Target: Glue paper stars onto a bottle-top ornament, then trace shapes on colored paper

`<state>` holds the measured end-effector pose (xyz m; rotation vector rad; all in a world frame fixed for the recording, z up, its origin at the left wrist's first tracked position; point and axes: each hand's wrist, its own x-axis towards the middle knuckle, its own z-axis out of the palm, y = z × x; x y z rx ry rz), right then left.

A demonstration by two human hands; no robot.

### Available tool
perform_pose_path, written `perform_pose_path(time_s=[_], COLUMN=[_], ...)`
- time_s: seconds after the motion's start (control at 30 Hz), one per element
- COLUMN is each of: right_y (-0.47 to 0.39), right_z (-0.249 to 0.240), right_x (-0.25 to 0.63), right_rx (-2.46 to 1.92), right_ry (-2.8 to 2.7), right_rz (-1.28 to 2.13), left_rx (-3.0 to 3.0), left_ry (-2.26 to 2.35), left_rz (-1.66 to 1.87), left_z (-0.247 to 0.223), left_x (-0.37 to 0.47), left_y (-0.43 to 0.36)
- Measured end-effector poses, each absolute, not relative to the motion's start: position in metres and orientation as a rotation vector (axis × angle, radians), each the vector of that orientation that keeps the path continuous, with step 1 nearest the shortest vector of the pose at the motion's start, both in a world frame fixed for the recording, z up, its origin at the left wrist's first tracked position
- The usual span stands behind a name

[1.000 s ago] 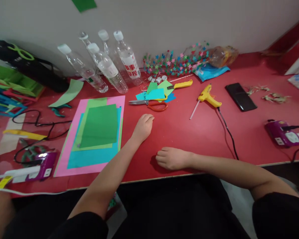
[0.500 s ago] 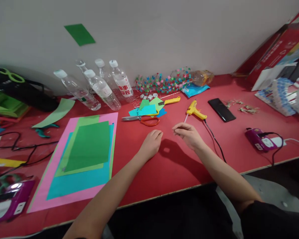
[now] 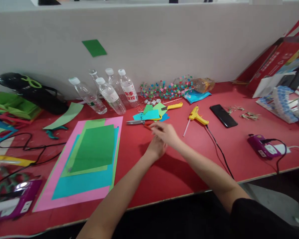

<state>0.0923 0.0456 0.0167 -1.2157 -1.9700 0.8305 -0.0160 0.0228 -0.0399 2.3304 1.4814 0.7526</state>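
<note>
Crossing over the left hand [image 3: 156, 148], the right hand [image 3: 166, 133] is loosely unclenched, nothing seen in it; left is partly covered, can't tell its grip. Scissors [image 3: 141, 122] lie on the table [image 3: 164, 181] just past both: pushing forward could knock them, swinging rightward could drag the glue gun [image 3: 198, 116] by its cord [image 3: 219, 151].

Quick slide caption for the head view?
Right hand over left hand near the scissors, between stacked colored paper and a yellow glue gun on a red table.
</note>
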Motion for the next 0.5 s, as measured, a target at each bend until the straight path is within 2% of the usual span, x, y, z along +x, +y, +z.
perform_pose_path(time_s=[0.23,0.5], right_y=[0.081,0.112], right_z=[-0.012,-0.012], right_x=[0.166,0.111], right_rx=[-1.530,-1.444], right_ry=[-2.132,-2.370], right_rz=[0.459,0.251], left_rx=[2.381,2.473], left_ry=[1.671,1.747], left_rz=[0.649,0.493], left_z=[-0.033,-0.030], left_x=[-0.061,-0.057], left_y=[0.052,0.061])
